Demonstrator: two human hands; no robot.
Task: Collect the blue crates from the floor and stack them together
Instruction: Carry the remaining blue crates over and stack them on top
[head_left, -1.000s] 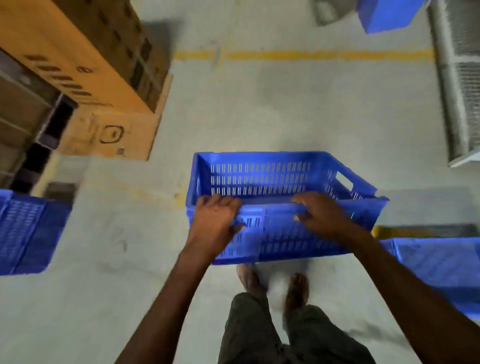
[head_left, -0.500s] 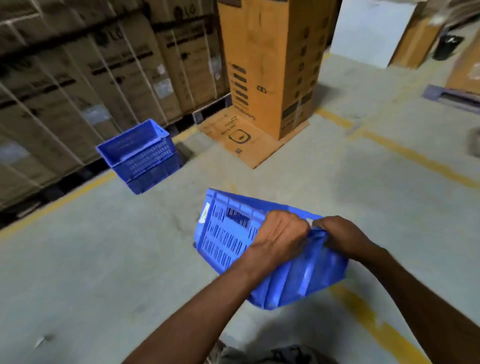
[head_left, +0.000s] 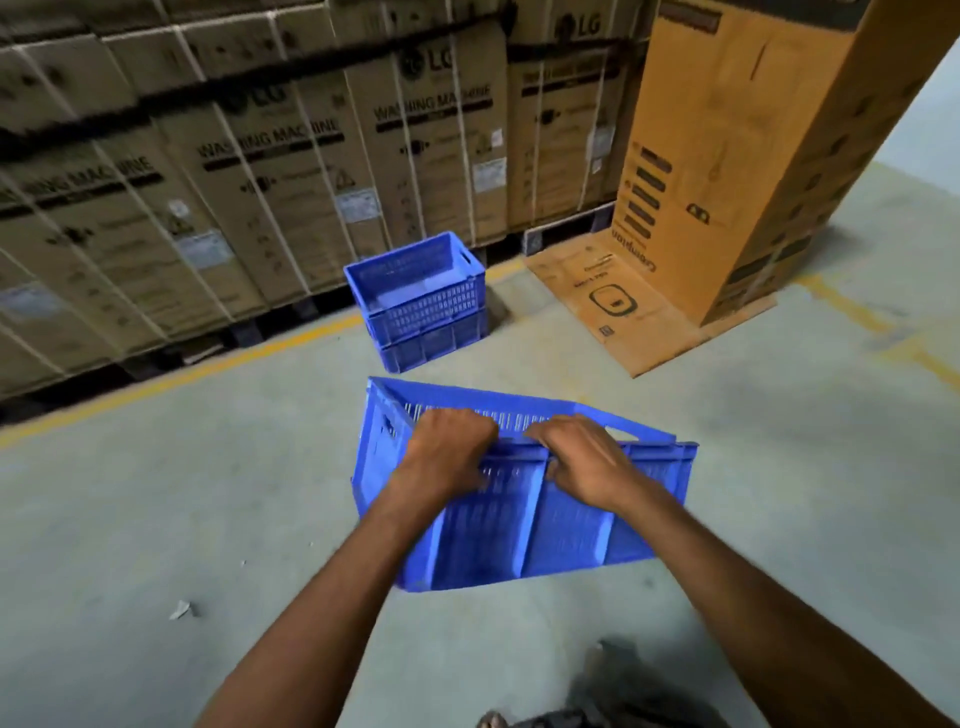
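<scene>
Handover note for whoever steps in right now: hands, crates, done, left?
Left hand: fingers curled over the near rim of the held crate.
Right hand: grips the same rim, just beside the left.
Held crate: off the floor, tilted, empty as far as shows.
Stack: looks like two crates, on the floor ahead by the boxes, past the yellow line.
Done: stack started, third crate in hand.
Left: carry it over and set it on the stack. No other loose crates in view.
</scene>
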